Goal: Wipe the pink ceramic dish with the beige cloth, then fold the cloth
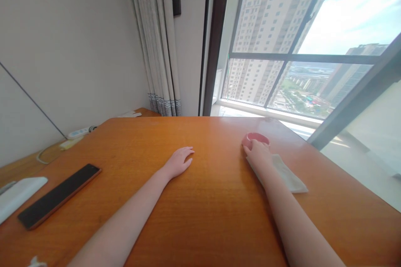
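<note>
There is one pink bowl (244, 140), toward the far right part of the wooden table (213, 208). The right hand (259, 152) holds it by the near rim, the thumb low on the left and the fingers closed in at the edge, so that hand hides much of the bowl's near side. One pale cloth (290, 177) lies flat on the table just on the near side of the bowl, and the right forearm crosses over it and covers its middle. The bowl may be touching the cloth's far corner; the hand blocks the view there.

The left hand (178, 162) holds nothing: it rests palm down near the middle of the table, fingers stretched out and thumb apart, well apart from the bowl. The stretch of table between the two hands has nothing standing in the way.

Farther out on the left lie one dark phone (59, 196), set slantwise, and one white object (23, 194) just beside it, cut off by the picture's edge. Past them, by the wall, are one power strip (78, 133) and one yellow item (71, 143). Beyond the table hang one grey curtain (155, 37) and, beside it, one dark wall switch (176, 6); a window (258, 56) fills the right, with tall buildings outside.
</note>
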### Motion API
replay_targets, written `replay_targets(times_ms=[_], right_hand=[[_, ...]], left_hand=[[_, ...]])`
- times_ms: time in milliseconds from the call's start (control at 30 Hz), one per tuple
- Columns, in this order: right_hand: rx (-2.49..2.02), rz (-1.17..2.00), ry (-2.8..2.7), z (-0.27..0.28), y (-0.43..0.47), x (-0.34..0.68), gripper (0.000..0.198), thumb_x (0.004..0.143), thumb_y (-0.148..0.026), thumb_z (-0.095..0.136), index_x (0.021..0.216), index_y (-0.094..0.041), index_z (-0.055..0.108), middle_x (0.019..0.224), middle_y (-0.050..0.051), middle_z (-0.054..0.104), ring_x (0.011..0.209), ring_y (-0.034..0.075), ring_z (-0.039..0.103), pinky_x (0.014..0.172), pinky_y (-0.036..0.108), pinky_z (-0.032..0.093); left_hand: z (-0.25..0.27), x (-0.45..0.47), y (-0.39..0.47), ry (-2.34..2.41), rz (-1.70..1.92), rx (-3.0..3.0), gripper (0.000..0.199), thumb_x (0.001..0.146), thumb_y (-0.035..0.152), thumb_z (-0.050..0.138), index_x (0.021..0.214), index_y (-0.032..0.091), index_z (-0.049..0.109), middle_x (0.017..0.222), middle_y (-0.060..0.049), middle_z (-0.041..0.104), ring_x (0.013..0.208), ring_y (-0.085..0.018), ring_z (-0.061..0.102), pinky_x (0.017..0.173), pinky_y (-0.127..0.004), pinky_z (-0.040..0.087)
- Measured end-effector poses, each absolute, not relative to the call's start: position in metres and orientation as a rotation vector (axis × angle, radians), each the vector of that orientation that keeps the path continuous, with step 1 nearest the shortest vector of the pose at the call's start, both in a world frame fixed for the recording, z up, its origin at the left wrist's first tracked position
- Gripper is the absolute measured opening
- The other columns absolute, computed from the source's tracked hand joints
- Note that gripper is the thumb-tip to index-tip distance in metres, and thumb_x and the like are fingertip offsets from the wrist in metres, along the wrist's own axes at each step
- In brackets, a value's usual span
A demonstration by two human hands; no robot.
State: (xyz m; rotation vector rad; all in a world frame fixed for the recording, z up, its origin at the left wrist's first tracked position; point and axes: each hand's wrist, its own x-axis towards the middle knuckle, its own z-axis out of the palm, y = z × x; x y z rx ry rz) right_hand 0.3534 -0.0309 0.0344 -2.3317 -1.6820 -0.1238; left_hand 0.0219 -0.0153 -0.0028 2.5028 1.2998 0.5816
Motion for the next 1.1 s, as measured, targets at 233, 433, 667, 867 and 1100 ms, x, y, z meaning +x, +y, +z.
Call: replay_targets(times_ms=[233,433,667,867,1100], right_hand=[[-2.291,-0.208,-1.630,0.027,-0.023,0.374,0.032,0.084,-0.042,0.044,0.074,-0.017,0.060,0.081,0.014,0.062,0.084,0.027,0.055,0.068,0.034,0.038],[-2.009,-0.197,-1.679,0.035,-0.025,0.360,0.025,0.078,-0.038,0.053,0.061,-0.021,0.048,0.067,0.007,0.056,0.072,0.022,0.051,0.063,0.032,0.035],[-1.250,0.318,-2.093,0.066,-0.058,0.264,0.024,0.074,-0.028,0.062,0.062,-0.021,0.042,0.073,0.001,0.055,0.072,0.017,0.049,0.066,0.028,0.037],[-1.035,0.560,-2.166,0.061,-0.081,0.228,0.023,0.072,-0.028,0.068,0.065,-0.020,0.048,0.075,0.000,0.056,0.077,0.017,0.053,0.073,0.031,0.042],[-1.117,0.372,-1.980,0.020,-0.073,0.209,0.056,0.085,-0.033,0.051,0.136,-0.022,0.032,0.142,0.012,0.033,0.134,0.023,0.027,0.110,0.044,0.027]], left_hand=[[-0.002,0.020,-0.014,1.290,0.571,2.501,0.037,0.085,0.031,0.043,0.118,0.019,0.055,0.136,-0.008,0.049,0.127,-0.022,0.042,0.109,-0.040,0.030],[-0.002,0.028,-0.023,1.347,0.619,2.471,0.047,0.086,0.028,0.043,0.132,0.018,0.041,0.140,-0.011,0.043,0.130,-0.023,0.037,0.111,-0.046,0.024],[0.052,0.038,-0.060,1.130,0.884,2.694,0.058,0.080,0.038,0.057,0.132,0.024,0.036,0.143,-0.011,0.035,0.135,-0.025,0.028,0.112,-0.049,0.020],[0.082,0.022,-0.075,1.011,0.603,2.770,0.030,0.074,0.041,0.064,0.096,0.022,0.056,0.113,-0.007,0.056,0.121,-0.026,0.043,0.106,-0.046,0.028],[0.068,-0.031,-0.065,1.489,0.579,2.592,0.028,0.075,0.044,0.061,0.087,0.019,0.054,0.101,-0.007,0.060,0.097,-0.024,0.054,0.086,-0.036,0.044]])
